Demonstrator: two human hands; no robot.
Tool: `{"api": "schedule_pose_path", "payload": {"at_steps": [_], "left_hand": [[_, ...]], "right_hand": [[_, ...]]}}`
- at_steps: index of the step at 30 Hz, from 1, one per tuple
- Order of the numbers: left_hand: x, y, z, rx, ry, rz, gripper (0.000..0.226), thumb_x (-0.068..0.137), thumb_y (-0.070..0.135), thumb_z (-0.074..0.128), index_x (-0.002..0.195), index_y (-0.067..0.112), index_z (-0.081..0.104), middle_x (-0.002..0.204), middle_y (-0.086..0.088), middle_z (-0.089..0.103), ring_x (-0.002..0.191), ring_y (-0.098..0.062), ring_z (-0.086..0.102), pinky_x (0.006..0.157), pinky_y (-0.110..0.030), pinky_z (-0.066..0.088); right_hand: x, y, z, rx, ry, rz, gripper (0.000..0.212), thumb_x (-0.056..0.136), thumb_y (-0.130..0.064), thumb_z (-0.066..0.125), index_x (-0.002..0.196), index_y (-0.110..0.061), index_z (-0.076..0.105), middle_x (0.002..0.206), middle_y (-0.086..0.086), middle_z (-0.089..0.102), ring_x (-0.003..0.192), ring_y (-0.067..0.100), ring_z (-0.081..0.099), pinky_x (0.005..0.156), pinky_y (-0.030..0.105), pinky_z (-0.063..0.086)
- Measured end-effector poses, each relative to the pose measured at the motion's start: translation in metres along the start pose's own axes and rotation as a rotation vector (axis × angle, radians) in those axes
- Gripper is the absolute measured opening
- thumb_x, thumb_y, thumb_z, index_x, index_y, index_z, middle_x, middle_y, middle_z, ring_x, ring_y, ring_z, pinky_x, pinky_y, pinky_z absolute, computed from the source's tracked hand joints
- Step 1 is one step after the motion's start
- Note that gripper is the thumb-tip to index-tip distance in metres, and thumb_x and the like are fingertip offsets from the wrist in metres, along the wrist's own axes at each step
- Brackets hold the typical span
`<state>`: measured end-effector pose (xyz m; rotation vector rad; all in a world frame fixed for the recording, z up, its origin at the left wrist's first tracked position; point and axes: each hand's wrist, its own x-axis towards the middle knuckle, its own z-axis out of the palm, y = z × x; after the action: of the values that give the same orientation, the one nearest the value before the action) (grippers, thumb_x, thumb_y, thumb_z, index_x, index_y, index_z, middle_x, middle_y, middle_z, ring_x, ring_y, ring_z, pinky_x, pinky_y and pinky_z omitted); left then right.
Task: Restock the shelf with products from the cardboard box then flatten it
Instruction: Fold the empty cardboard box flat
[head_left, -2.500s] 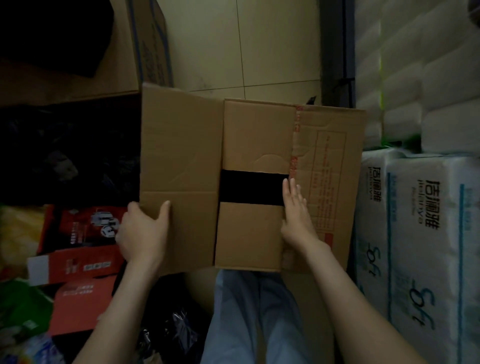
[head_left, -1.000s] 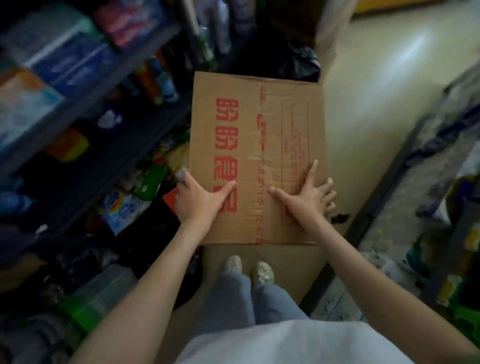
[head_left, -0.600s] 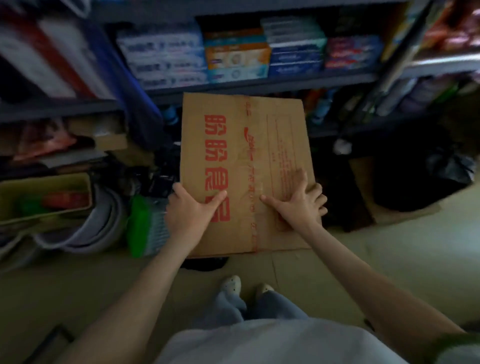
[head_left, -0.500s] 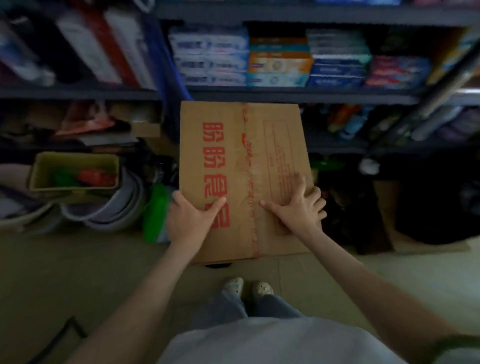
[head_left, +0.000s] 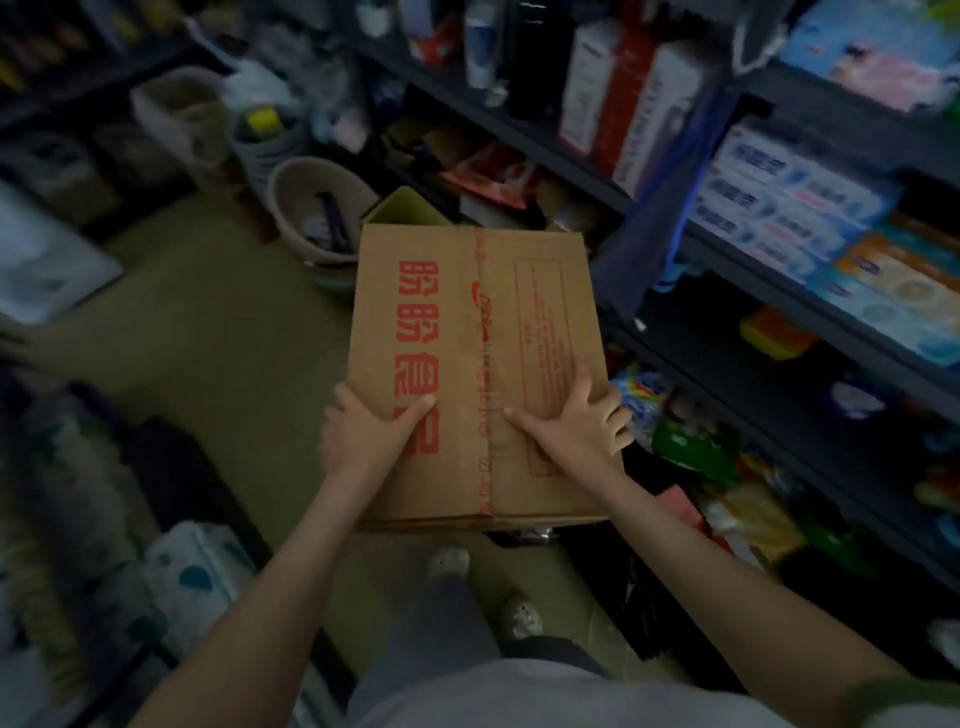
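Observation:
A flattened brown cardboard box (head_left: 467, 322) with red printed characters and a taped seam is held out flat in front of me, above the floor. My left hand (head_left: 363, 436) grips its near left edge, thumb on top. My right hand (head_left: 576, 426) lies spread on the box's near right part, fingers curling over the right edge. The dark shelf (head_left: 779, 291) runs along the right, holding stacked toothpaste boxes (head_left: 779, 202) and other packets.
A round beige basin (head_left: 317, 208) and a yellow-green bin (head_left: 405, 210) stand on the floor beyond the box. Bagged goods (head_left: 691, 447) crowd the lowest shelf level at right. Wrapped packs (head_left: 176, 571) and dark items lie at left. My feet (head_left: 483, 587) stand on the beige floor.
I have turned left with the flattened box in both hands: the shelf that faced me now runs along my right, and the basin lies ahead. My grip is unchanged.

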<state>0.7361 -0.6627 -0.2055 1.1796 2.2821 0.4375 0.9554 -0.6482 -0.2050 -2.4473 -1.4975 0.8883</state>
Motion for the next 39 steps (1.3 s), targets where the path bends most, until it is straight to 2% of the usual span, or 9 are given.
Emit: {"api": "schedule_pose_path", "payload": {"at_steps": [4, 9, 14, 20, 26, 33, 39], "left_hand": [[0.020, -0.038, -0.032, -0.103, 0.065, -0.137, 0.121, 0.053, 0.089, 0.056, 0.140, 0.013, 0.020, 0.134, -0.017, 0.043, 0.118, -0.036, 0.048, 0.093, -0.048, 0.046], [0.060, -0.075, -0.073, -0.166, 0.173, -0.259, 0.114, 0.058, 0.085, 0.057, 0.138, 0.011, 0.022, 0.131, -0.016, 0.044, 0.116, -0.035, 0.049, 0.089, -0.045, 0.048], [0.125, -0.100, -0.126, -0.161, 0.234, -0.306, 0.109, 0.059, 0.083, 0.059, 0.134, 0.012, 0.025, 0.127, -0.016, 0.045, 0.111, -0.035, 0.051, 0.084, -0.042, 0.047], [0.199, -0.132, -0.186, -0.125, 0.286, -0.377, 0.111, 0.056, 0.087, 0.055, 0.134, 0.015, 0.024, 0.128, -0.015, 0.045, 0.112, -0.034, 0.051, 0.089, -0.044, 0.048], [0.276, -0.163, -0.221, -0.273, 0.316, -0.401, 0.121, 0.047, 0.092, 0.054, 0.135, 0.015, 0.022, 0.131, -0.014, 0.046, 0.114, -0.033, 0.051, 0.092, -0.048, 0.047], [0.405, -0.189, -0.266, -0.266, 0.328, -0.460, 0.122, 0.043, 0.088, 0.060, 0.135, 0.018, 0.022, 0.133, -0.012, 0.044, 0.117, -0.032, 0.049, 0.094, -0.046, 0.046], [0.563, -0.201, -0.319, -0.266, 0.350, -0.537, 0.122, 0.048, 0.083, 0.065, 0.138, 0.013, 0.024, 0.135, -0.011, 0.044, 0.120, -0.031, 0.049, 0.095, -0.045, 0.047]], "right_hand": [[0.013, -0.065, 0.017, -0.048, -0.059, -0.176, 0.111, 0.062, -0.078, 0.061, 0.145, -0.037, 0.001, 0.152, 0.018, 0.003, 0.136, 0.041, 0.010, 0.110, 0.055, 0.008], [0.027, -0.155, 0.050, -0.174, -0.141, -0.334, 0.110, 0.064, -0.075, 0.064, 0.147, -0.037, 0.002, 0.152, 0.018, 0.001, 0.137, 0.042, 0.008, 0.111, 0.055, 0.008], [0.037, -0.245, 0.089, -0.190, -0.183, -0.390, 0.107, 0.064, -0.075, 0.063, 0.147, -0.039, 0.005, 0.153, 0.018, 0.002, 0.137, 0.042, 0.007, 0.111, 0.055, 0.009], [0.051, -0.349, 0.127, -0.194, -0.227, -0.484, 0.107, 0.066, -0.074, 0.063, 0.147, -0.041, 0.002, 0.153, 0.015, -0.001, 0.138, 0.042, 0.006, 0.112, 0.056, 0.015], [0.078, -0.451, 0.160, -0.270, -0.252, -0.546, 0.111, 0.064, -0.079, 0.060, 0.148, -0.039, 0.000, 0.153, 0.016, -0.002, 0.138, 0.043, 0.004, 0.113, 0.055, 0.012], [0.134, -0.581, 0.220, -0.333, -0.282, -0.621, 0.110, 0.067, -0.079, 0.056, 0.149, -0.036, -0.003, 0.151, 0.019, 0.004, 0.136, 0.043, 0.010, 0.113, 0.053, 0.014], [0.217, -0.736, 0.286, -0.358, -0.342, -0.665, 0.111, 0.066, -0.079, 0.058, 0.149, -0.039, -0.005, 0.155, 0.018, 0.000, 0.139, 0.043, 0.007, 0.112, 0.054, 0.013]]}}
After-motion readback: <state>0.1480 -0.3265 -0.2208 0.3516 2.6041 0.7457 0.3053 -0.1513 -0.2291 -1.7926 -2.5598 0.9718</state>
